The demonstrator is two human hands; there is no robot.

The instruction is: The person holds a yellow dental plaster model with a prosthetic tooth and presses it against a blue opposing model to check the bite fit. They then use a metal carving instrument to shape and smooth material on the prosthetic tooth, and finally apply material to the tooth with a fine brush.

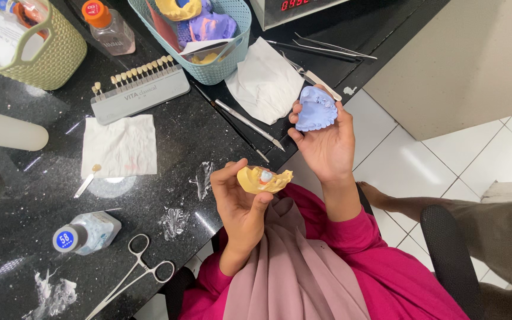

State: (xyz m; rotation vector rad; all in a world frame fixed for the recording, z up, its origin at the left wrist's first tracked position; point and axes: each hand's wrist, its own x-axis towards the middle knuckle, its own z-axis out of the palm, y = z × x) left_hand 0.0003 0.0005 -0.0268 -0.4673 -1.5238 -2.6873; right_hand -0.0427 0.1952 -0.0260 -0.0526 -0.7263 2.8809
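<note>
- A yellow dental cast (263, 179) is held in the left hand (241, 204), pinched between thumb and curled fingers, above the counter's near edge and the pink sleeve.
- A small pale blue piece is seen seated on the cast, with an orange patch beside it.
- A light blue dental impression (316, 110) is cradled in the right hand (327, 142), fingers half closed around its rim; it is raised over the counter edge.
- The two hands are kept near each other but apart.
- The black speckled counter (25, 178) is crowded.
- A tooth shade guide (139, 90) with a row of small tooth tabs lies beyond the left hand.
- A white tissue (120, 146) is spread just in front of it, and a single shade tab on a metal stem (88, 180) rests at the tissue's corner.
- A second, crumpled tissue (264, 81) lies by the right hand, with slender metal instruments (248, 123) stretched between tissue and hands.
- More thin tools (321, 48) are laid at the far edge.
- A teal basket (226, 68) holding yellow and purple impressions stands behind the tissue.
- A green basket (60, 56) and an orange-capped bottle (109, 26) stand further left.
- A blue-capped bottle (87, 232) lies on its side near metal forceps (134, 274).
- Whitish smears (173, 222) are scattered on the counter.
</note>
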